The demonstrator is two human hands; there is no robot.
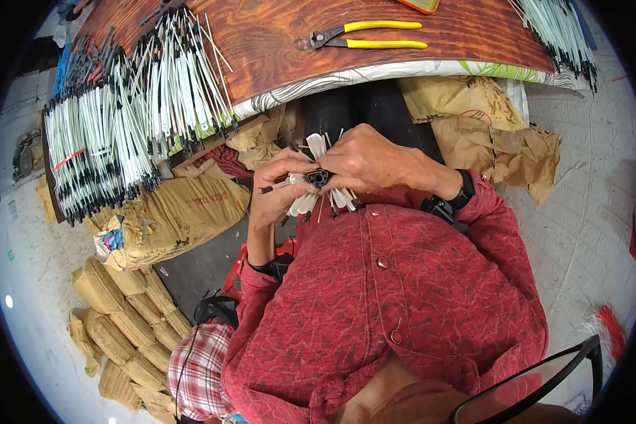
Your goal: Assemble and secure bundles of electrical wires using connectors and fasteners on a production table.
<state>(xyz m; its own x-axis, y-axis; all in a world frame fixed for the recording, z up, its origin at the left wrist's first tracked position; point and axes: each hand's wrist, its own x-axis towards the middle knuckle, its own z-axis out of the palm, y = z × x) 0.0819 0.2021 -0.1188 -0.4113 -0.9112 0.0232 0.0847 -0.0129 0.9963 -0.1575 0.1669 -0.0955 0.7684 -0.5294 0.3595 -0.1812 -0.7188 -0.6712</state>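
Close to my red shirt, both hands are at a small cluster of parts that looks like an umbrella frame (319, 177). Its round black hub faces up, with white strips and thin dark-tipped rods spreading around it. My left hand (270, 191) grips the left side, thumb and fingers closed about the hub and strips. From the right, my right hand (367, 161) pinches the cluster beside the hub; its fingertips partly hide what they hold. Some strips stick out below and above the fingers.
Bundles of white ribs with black ends (120, 134) crowd the table's left; more ribs (560, 35) lie at the far right. Yellow-handled pliers (383, 25) rest on the wooden table (283, 53). Brown paper sacks (184, 219) and stacked packages (124, 311) stand left; another person's checked garment (199, 367) shows below.
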